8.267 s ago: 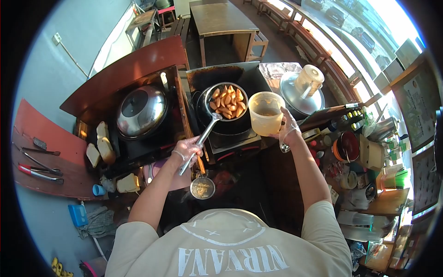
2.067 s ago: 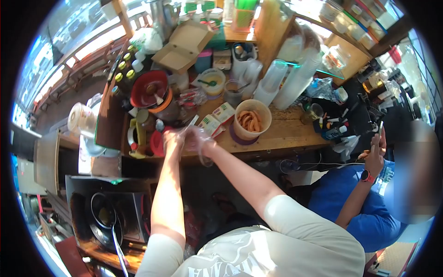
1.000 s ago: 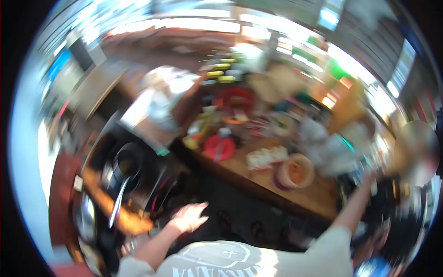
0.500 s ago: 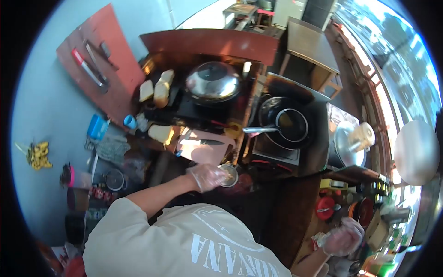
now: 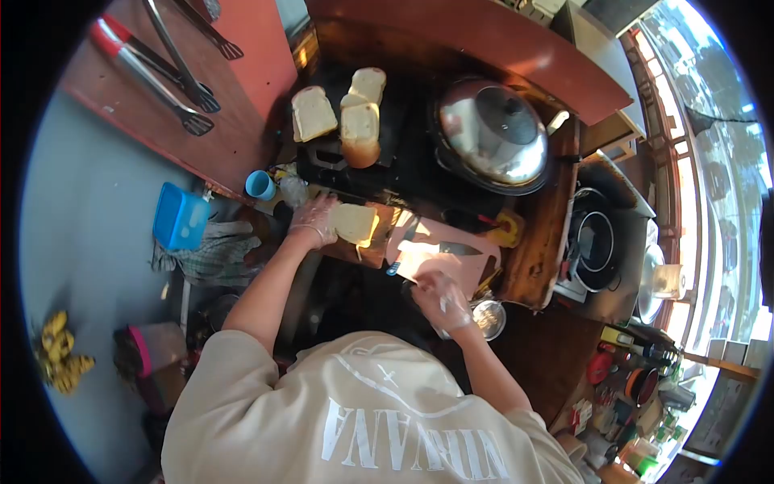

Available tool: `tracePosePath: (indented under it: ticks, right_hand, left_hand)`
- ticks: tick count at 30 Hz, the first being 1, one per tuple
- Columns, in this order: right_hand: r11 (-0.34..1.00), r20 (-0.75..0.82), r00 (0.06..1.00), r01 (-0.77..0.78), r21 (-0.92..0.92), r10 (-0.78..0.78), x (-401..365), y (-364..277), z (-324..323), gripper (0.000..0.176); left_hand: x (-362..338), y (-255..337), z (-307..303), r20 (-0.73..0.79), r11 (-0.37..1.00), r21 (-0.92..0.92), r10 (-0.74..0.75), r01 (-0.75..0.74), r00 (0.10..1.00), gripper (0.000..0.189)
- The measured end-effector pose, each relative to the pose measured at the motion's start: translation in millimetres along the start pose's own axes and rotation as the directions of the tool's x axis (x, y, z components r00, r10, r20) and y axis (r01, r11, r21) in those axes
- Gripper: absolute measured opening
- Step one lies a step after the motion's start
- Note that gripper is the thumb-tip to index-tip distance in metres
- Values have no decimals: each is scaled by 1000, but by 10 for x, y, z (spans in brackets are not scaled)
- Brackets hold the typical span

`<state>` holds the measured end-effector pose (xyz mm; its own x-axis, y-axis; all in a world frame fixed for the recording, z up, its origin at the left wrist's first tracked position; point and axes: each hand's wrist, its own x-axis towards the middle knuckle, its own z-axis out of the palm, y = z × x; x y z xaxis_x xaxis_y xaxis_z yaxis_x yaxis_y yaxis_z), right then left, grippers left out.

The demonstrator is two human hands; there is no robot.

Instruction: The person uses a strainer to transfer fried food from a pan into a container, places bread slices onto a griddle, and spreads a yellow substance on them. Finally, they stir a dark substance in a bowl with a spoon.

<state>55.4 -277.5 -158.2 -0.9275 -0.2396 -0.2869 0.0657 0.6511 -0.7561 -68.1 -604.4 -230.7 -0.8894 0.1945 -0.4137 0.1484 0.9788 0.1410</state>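
Note:
My left hand [image 5: 316, 221], in a clear plastic glove, lies with its fingers apart at the left edge of a bread slice [image 5: 355, 223]. The slice rests on a wooden board [image 5: 376, 255], with something yellow at its right edge. My right hand [image 5: 442, 300], also gloved, is curled at the lower edge of a pink cutting board [image 5: 477, 271]; what its fingers hold is hidden. A knife [image 5: 451, 248] lies on the pink board. Just right of my right hand is a small metal bowl [image 5: 489, 319] with pale contents.
More bread [image 5: 314, 114] sits on the black stove, left of a large lidded pan [image 5: 493, 133]. A blue cup [image 5: 260, 185] and blue container [image 5: 181, 216] are at left. Tongs [image 5: 153, 77] hang on the red panel. A frying pan [image 5: 594, 242] is at right.
My left hand has left the metal bowl and moved left to the bread slice. My right hand has come from the far-right shelf to the pink board. The view has shifted left.

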Motion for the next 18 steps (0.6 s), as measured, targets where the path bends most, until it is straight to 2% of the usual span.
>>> tracePosePath:
  ticks: [1,3,4,5,6,7,8,9,10,11,12,13,15,16,18]
  right_hand:
    - [998,37,999,26,-64,-24,246,-41,210,41]
    - [991,82,996,-8,-132,19,787,-147,668,59]
    - [963,107,994,27,-268,2,1083,-190,890,68]
    - [916,139,990,67,-395,-13,1332,-226,1066,78]
    - [920,145,989,58,-387,-1,1521,-267,1163,78]
    - [847,142,987,138,-514,-75,1690,-307,1247,84]
    - [747,150,977,211,-631,-149,1826,-331,1320,90]
    - [752,152,978,207,-626,-143,1932,-345,1372,90]
    - [755,200,976,198,-626,-91,2020,-337,1405,95]
    - [756,247,968,190,-626,-38,2074,-318,1435,100]
    - [755,248,967,205,-623,-58,2100,-257,1486,100]
    - [757,250,967,200,-622,-50,2096,-283,1481,100]
    - [797,249,966,92,-597,75,2068,-402,1423,100]
    - [797,246,966,85,-597,81,2067,-418,1418,100]
    - [751,107,947,-169,-638,304,2025,-408,1436,99]
  left_hand:
    - [109,-129,186,27,1000,-8,14,-14,1000,80]
    - [339,-336,457,-73,994,14,110,-109,991,78]
    - [532,-571,865,-125,976,-9,214,-217,969,80]
    - [508,-594,801,-109,975,-12,218,-221,970,80]
    - [433,-516,648,-90,958,-74,270,-276,959,79]
    - [380,-493,565,-76,935,-134,321,-329,944,77]
    - [365,-554,599,-227,888,-129,406,-440,885,67]
    - [325,-627,630,-217,888,-131,408,-441,887,67]
    - [265,-677,624,-378,934,-142,256,-329,890,61]
    - [217,-722,612,-524,962,-172,94,-214,847,56]
    - [177,-791,587,-589,978,-166,3,-124,808,48]
    - [196,-885,650,-583,977,-169,4,-127,812,48]
    - [299,-1109,884,-436,1000,15,7,0,900,45]
    - [371,-1205,950,-422,1000,-22,-27,20,906,46]
    - [528,-1347,959,-420,999,-51,-19,-3,907,45]
